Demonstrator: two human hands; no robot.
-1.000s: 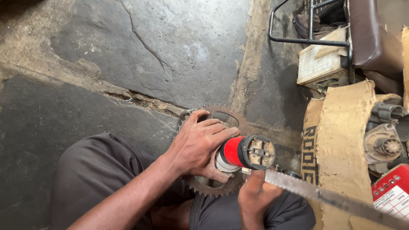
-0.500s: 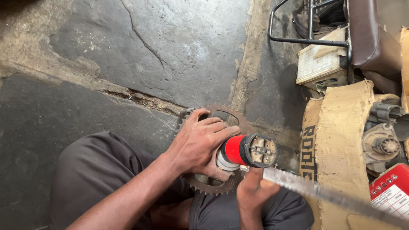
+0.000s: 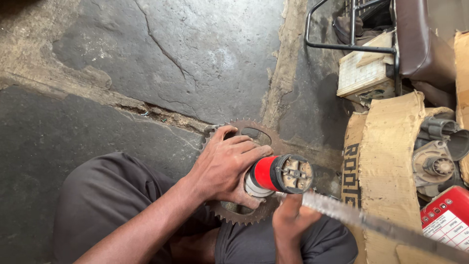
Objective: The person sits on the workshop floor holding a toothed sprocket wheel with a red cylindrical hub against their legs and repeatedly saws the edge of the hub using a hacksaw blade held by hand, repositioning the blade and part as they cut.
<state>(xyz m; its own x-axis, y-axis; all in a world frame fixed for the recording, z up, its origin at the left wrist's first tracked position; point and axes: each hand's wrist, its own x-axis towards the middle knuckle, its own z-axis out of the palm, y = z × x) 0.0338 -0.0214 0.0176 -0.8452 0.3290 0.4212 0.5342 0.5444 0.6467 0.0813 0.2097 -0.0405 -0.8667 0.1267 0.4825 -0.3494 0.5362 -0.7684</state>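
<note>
the person is crouching on a cracked stone floor [image 3: 146, 58], dark trousers [image 3: 112, 205] filling the near left of the view. the left hand [image 3: 222, 166] is reaching in from the near left and lying spread over a toothed metal sprocket [image 3: 244, 217], its fingers curling round the base of a red and black cylindrical part [image 3: 278, 175] that is sitting at the sprocket's centre; that grip is clenched on the cylinder, palm pressing down. the sprocket is resting just above the person's lap, its far teeth showing beyond the fingers. it is looking stiff, heavy and greasy, likely slippery, so the rim between the teeth or the hub seems the safest place to hold. just to the right and nearer, the right hand [image 3: 290, 220] is grasping a long flat metal file [image 3: 371, 222], closed round its near end while the blade is running away to the right, its tip meeting the underside of the cylinder. further right, torn cardboard [image 3: 386, 146], a grey motor part [image 3: 432, 168], a red canister [image 3: 447, 215] and a brown seat [image 3: 415, 39] are crowding the edge.
</note>
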